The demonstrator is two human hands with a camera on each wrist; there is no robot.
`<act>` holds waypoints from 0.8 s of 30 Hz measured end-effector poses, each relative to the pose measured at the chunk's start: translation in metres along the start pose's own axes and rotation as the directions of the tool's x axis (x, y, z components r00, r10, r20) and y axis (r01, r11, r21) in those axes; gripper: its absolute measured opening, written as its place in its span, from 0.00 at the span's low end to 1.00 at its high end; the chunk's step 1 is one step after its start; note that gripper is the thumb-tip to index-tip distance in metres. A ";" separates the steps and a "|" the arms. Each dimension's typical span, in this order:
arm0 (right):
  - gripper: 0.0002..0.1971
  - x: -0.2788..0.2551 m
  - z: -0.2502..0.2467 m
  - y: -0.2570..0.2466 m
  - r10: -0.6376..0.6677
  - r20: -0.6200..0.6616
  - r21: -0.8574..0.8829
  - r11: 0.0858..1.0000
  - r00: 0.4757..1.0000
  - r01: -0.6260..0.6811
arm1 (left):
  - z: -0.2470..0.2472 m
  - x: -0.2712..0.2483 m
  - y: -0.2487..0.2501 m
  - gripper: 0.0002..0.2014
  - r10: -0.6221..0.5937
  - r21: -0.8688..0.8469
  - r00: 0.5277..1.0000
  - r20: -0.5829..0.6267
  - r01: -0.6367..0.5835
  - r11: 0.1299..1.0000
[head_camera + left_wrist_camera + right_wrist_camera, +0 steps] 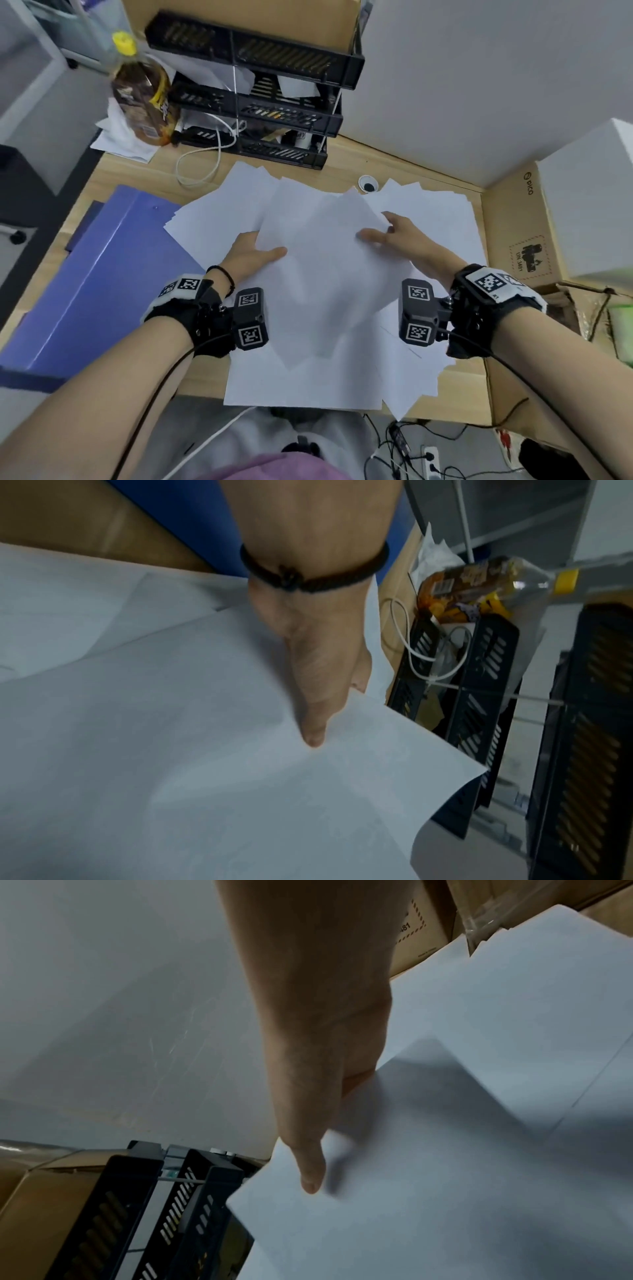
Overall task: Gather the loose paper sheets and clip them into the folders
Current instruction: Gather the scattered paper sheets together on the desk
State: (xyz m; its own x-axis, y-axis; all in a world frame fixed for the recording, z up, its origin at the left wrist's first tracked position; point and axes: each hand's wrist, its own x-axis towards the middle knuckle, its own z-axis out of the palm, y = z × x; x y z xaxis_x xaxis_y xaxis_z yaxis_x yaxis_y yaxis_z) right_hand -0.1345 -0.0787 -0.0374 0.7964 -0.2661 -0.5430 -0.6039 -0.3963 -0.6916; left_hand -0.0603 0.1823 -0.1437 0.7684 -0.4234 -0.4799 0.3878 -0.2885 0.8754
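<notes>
Several loose white paper sheets (428, 219) lie spread over the wooden desk (346, 161). Both hands hold a small bundle of sheets (325, 274) raised above that spread. My left hand (253, 253) pinches the bundle's left edge, thumb on top (313, 731), fingers hidden beneath. My right hand (394, 233) pinches its upper right edge, thumb on top (310, 1172), fingers under the paper. A blue folder (96, 281) lies shut on the desk at the left, partly over the desk's edge.
A black stacked tray rack (260, 102) stands at the back, a drink bottle (144, 99) and a white cable (205, 157) to its left. A small round cap (368, 185) sits behind the sheets. Cardboard boxes (520, 233) border the right side.
</notes>
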 end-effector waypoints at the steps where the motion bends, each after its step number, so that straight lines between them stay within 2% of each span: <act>1: 0.20 0.000 0.001 0.001 0.019 -0.004 0.010 1.000 1.000 -0.019 | -0.005 0.001 -0.002 0.09 0.006 -0.018 0.998 -0.060 -0.007 1.000; 4: 0.23 0.003 0.002 0.017 0.083 0.003 0.098 0.992 0.997 -0.083 | -0.014 0.001 -0.009 0.11 0.009 -0.030 0.981 -0.193 -0.015 0.999; 8: 0.29 0.013 0.009 0.049 0.240 0.018 0.317 0.919 0.971 -0.233 | -0.017 0.004 -0.022 0.10 -0.081 -0.063 0.951 -0.297 0.066 0.996; 10: 0.32 0.019 0.018 0.063 0.296 0.053 0.365 0.884 0.954 -0.294 | -0.015 0.009 -0.031 0.11 -0.158 -0.014 0.951 -0.265 0.160 0.987; 12: 0.33 0.024 0.028 0.072 0.309 0.085 0.309 0.896 0.947 -0.320 | -0.008 0.010 -0.033 0.13 -0.212 0.024 0.951 -0.225 0.223 0.974; 16: 0.33 0.040 0.040 0.088 0.329 0.102 0.232 0.910 0.939 -0.344 | 0.003 0.012 -0.031 0.16 -0.211 0.114 0.945 -0.251 0.245 0.963; 18: 0.32 0.048 0.043 0.093 0.342 0.122 0.262 0.894 0.932 -0.362 | 0.005 0.012 -0.027 0.18 -0.201 0.180 0.940 -0.277 0.257 0.950; 20: 0.30 0.057 0.048 0.098 0.345 0.153 0.299 0.877 0.926 -0.376 | 0.006 0.015 -0.026 0.18 -0.220 0.256 0.942 -0.253 0.284 0.924; 22: 0.30 0.062 0.056 0.098 0.353 0.165 0.337 0.857 0.921 -0.389 | 0.006 0.017 -0.031 0.17 -0.255 0.305 0.942 -0.219 0.315 0.899; 24: 0.29 0.068 0.065 0.098 0.357 0.186 0.405 0.821 0.915 -0.403 | 0.008 0.020 -0.036 0.09 -0.297 0.334 0.935 -0.191 0.347 0.876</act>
State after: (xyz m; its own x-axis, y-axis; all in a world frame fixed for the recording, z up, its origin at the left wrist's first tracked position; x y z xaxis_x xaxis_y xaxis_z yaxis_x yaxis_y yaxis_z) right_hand -0.1415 -0.0790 -0.1735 0.5074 -0.2213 -0.8328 -0.8292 0.1378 -0.5418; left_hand -0.0626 0.1776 -0.1853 0.7009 -0.1459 -0.6982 0.4364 -0.6865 0.5816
